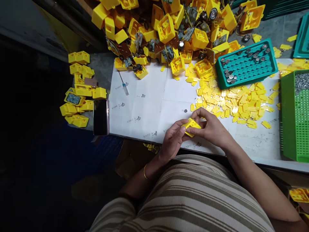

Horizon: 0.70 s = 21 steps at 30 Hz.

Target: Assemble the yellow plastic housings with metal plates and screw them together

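Both hands are gripping one small yellow case (pixel 192 125), the left hand (pixel 174 137) pinching its near-left side and the right hand (pixel 207 127) its right, just above the near edge of the paper-covered counter (pixel 149 111). Held by fingertips so close to that edge, the case could probably slip and drop past the counter into the lap if one grip loosens. The small round metal piece (pixel 185 111) lies loose just beyond the fingers, so a stray knuckle might send it rolling or bury it in the pile of flat yellow pieces (pixel 231 103) nearby. The teal tray (pixel 219 75) sits against that pile; a bump could tip it and spill its round parts. The phone (pixel 100 117), near the edge, risks being knocked off by the left arm.
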Available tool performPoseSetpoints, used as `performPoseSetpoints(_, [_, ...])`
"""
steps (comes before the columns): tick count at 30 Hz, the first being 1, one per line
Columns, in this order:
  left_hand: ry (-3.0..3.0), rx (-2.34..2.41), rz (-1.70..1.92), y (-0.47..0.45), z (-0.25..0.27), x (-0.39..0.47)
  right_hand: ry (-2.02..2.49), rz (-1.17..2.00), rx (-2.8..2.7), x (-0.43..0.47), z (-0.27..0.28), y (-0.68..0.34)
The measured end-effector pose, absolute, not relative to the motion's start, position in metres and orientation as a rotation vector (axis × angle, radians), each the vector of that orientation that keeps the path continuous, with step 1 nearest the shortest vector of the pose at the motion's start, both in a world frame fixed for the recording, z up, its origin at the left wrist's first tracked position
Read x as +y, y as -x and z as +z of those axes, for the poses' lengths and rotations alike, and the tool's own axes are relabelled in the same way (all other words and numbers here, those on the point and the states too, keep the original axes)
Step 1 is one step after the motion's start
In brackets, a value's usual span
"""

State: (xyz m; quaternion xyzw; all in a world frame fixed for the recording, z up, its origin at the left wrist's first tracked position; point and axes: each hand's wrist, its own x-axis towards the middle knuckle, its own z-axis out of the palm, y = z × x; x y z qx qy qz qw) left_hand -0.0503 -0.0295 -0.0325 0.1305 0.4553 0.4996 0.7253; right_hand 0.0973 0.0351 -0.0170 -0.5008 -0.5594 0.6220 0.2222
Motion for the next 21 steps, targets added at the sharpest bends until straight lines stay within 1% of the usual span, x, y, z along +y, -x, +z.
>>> performPoseSetpoints(2, [-0.309,1.004,1.106,0.051,-0.033,-0.030,1.304,1.819,-1.445,0.035,-0.017,-0.096])
performPoseSetpoints(3, [-0.327,1.011,1.116,0.052,-0.033,-0.030,1.285,1.821,-1.407,0.035,-0.016,-0.095])
performPoseSetpoints(8, [-0.355,1.038,1.092,0.052,-0.033,-0.031,1.329,1.749,-1.349,0.028,-0.021,-0.091])
performPoseSetpoints(11, [-0.233,0.997,1.084,0.050,-0.028,-0.031,1.385,1.741,-1.330,0.023,-0.025,-0.092])
performPoseSetpoints(15, [-0.093,0.976,1.090,0.047,-0.024,-0.031,1.354,1.744,-1.150,0.019,-0.026,-0.095])
performPoseSetpoints(17, [-0.056,0.984,1.094,0.047,-0.024,-0.029,1.365,1.638,-1.130,0.020,-0.024,-0.102])
performPoseSetpoints(21, [-0.027,0.995,1.125,0.049,-0.029,-0.024,1.394,1.192,-1.234,0.011,-0.019,-0.135])
